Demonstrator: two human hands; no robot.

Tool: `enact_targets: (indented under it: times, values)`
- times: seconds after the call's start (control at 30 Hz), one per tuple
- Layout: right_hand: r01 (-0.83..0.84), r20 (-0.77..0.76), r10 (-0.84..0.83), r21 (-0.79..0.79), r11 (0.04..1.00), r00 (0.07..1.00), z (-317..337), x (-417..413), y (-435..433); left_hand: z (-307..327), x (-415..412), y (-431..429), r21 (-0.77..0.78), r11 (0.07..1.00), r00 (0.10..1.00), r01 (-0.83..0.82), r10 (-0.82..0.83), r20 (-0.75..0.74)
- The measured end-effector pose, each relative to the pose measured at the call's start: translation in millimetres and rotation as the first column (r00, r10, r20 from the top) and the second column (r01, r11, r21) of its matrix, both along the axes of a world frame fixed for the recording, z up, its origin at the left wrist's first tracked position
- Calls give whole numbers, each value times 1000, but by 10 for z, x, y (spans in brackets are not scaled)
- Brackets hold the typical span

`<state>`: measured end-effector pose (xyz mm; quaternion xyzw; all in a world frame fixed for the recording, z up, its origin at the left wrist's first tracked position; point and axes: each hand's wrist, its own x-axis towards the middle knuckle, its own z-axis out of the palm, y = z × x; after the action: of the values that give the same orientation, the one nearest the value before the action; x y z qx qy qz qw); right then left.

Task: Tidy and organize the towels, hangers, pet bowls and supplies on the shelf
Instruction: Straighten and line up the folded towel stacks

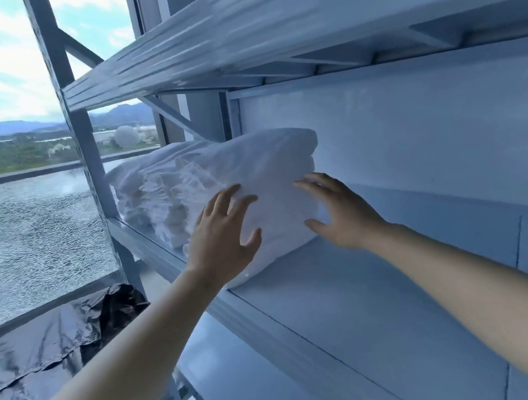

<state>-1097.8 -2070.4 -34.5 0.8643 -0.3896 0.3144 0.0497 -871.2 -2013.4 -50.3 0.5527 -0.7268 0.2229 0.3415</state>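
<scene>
Shelf board (357, 305) lies bare right of the towel stack (217, 172); upper shelf (233, 50) overhangs.

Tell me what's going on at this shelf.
A person seems to be straightening a stack of folded white towels on a metal shelf beside the window. The left hand lies flat against the front of the stack, fingers spread. The right hand is at the stack's right side, fingers straight, apparently touching it. Neither hand curls round the towels, so this looks like pushing them into place, not lifting. The stack sits at the shelf's left end.
</scene>
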Motion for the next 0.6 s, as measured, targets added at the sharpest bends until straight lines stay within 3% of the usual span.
enact_targets:
  times: [0.33,0.5,0.6]
  values:
    - [117,87,-125,88,989,988,-290,-14,1124,-165,20,811,71,972,973,226,-222,-62]
    - [363,109,-365,34,931,925,-338,-169,1997,-151,-322,1285,76,930,930,360,-351,-111]
    - [458,117,-458,27,889,881,-363,-355,2534,-246,-594,1599,69,884,886,463,-460,-64]
